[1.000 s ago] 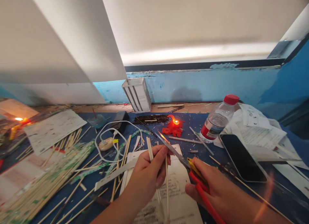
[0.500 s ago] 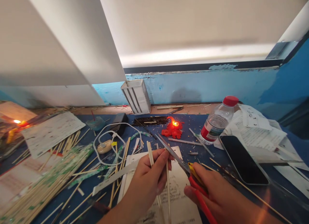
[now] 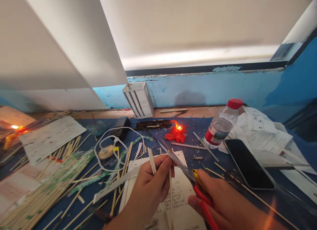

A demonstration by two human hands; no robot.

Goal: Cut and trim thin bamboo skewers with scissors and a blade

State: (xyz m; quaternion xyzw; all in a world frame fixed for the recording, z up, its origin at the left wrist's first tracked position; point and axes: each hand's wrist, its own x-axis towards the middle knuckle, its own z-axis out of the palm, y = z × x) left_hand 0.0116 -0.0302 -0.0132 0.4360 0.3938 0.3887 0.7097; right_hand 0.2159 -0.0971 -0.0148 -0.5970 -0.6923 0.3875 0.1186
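Note:
My left hand [image 3: 155,178] is closed around several thin wooden sticks [image 3: 152,160], which poke out above and below the fingers. One separate stick [image 3: 171,203] hangs down from between thumb and fingertips. In my right hand [image 3: 213,193] is a pair of scissors [image 3: 184,170] with red and yellow handles. Its blades point up and left, lying right by the left fingertips and the stick's upper end; whether they touch the stick is hard to make out. Under both hands lies a printed paper booklet [image 3: 183,210].
A lit red candle [image 3: 178,132] burns in melted wax just beyond the scissors. To its right stand a water bottle [image 3: 221,124] and a phone [image 3: 249,164]. A white cable [image 3: 96,150], a bundle of sticks [image 3: 49,193] and a second flame [image 3: 15,127] are on the left.
The view has shifted very slightly. Both hands keep nearly the same pose, with the sticks and scissors held as before.

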